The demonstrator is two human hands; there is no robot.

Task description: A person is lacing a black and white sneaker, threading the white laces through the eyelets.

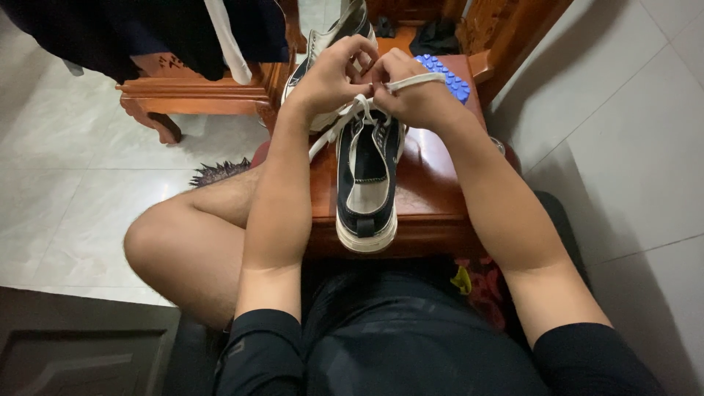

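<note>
At the far left, dark clothes (pixel 147 33) are hanging over a carved wooden bench (pixel 198 92), with a white strap or sleeve (pixel 227 44) dangling in front of them. Below the bench, a dark spiky mat (pixel 220 172) is lying on the pale tiled floor (pixel 73 161), partly hidden by the person's bare knee (pixel 176 242).

Moving toward the middle, the left hand (pixel 330 77) is hovering over the front of a black sneaker (pixel 367 176) with a white sole, its fingers curled together and pinching the white shoelace (pixel 352 110) near the eyelets. Loose lace ends are trailing down beside the left forearm. The sneaker is standing heel toward the camera on a small reddish wooden table (pixel 433 183), just in front of the person's lap; its opening is facing up and showing only a pale insole inside. A second sneaker (pixel 337 33), of the same black and white, is lying behind the hands, mostly covered by them, so what it is holding inside cannot be told.

Just right of the left hand and touching it, the right hand (pixel 418 92) is gripping another stretch of the lace, thumb and fingers clamped on it, with a flat strand running out over the knuckles. Behind this hand a blue studded plastic piece (pixel 451 77) is resting on the table. Further right, a carved wooden chair frame (pixel 506 29) is standing against the tiles.
</note>
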